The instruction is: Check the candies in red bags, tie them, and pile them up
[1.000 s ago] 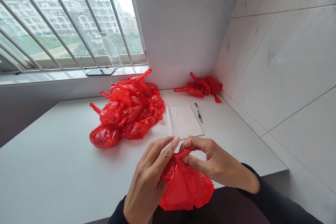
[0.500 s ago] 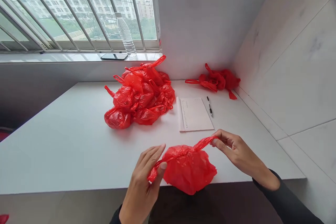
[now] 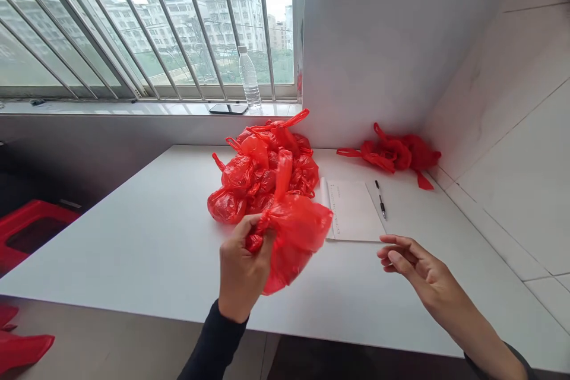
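Note:
My left hand (image 3: 244, 264) is closed around one handle of a red plastic bag (image 3: 298, 228), holding it up over the white table. The bag's other handle sticks up free, and its body puffs out to the right. To the right, my right hand (image 3: 414, 270) is apart from the bag, holding nothing, with its fingers parted and slightly curled. Behind the held bag lies a pile of knotted red plastic bags (image 3: 238, 172), partly hidden by it.
On the table (image 3: 146, 237) a notepad (image 3: 354, 211) lies beside a pen (image 3: 380, 200). More crumpled red bags (image 3: 398, 154) rest against the back right wall. A water bottle (image 3: 249, 80) and a phone (image 3: 228, 109) are on the windowsill. Red stools (image 3: 35, 222) show at the left.
My right hand has let go of the bag's handle. My left hand has closed on its handle and lifted the bag toward the pile. The view has turned left.

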The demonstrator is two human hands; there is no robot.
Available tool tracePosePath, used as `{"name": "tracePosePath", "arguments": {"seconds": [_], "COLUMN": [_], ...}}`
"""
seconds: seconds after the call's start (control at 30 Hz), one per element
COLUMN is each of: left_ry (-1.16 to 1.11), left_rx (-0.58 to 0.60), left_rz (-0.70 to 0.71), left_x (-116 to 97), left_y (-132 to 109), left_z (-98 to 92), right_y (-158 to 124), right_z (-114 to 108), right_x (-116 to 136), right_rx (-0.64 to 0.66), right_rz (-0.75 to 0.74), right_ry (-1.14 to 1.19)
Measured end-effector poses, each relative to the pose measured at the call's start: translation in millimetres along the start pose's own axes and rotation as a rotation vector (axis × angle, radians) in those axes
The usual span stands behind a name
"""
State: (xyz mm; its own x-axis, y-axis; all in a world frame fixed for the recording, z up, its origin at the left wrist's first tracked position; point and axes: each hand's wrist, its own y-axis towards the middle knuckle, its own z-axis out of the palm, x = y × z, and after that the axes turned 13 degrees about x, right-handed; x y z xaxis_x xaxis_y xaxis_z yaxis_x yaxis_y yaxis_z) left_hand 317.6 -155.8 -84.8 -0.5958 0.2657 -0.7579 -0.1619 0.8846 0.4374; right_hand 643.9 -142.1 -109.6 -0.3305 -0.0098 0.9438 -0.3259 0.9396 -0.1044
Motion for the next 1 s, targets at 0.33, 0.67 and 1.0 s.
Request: {"name": "tracePosePath", "arguments": {"seconds": [0.33, 0.67, 1.0], "left_ry": [0.43, 0.706, 0.825], "left_rx": [-0.134, 0.186, 0.174], "left_rz": [-0.105, -0.134, -0.129], "left_x": [77, 128, 157], "left_y": [134, 170, 197], "left_z": [-4.2, 43.4, 62.4], "right_y": [9, 84, 238], "right_z": [13, -32, -110], "right_x": [-16, -19, -18], "right_rx": [0.058, -0.218, -0.568], "right_rz": [0.037, -0.145, -0.143], "right_ry": [0.004, -0.209, -0.674]}}
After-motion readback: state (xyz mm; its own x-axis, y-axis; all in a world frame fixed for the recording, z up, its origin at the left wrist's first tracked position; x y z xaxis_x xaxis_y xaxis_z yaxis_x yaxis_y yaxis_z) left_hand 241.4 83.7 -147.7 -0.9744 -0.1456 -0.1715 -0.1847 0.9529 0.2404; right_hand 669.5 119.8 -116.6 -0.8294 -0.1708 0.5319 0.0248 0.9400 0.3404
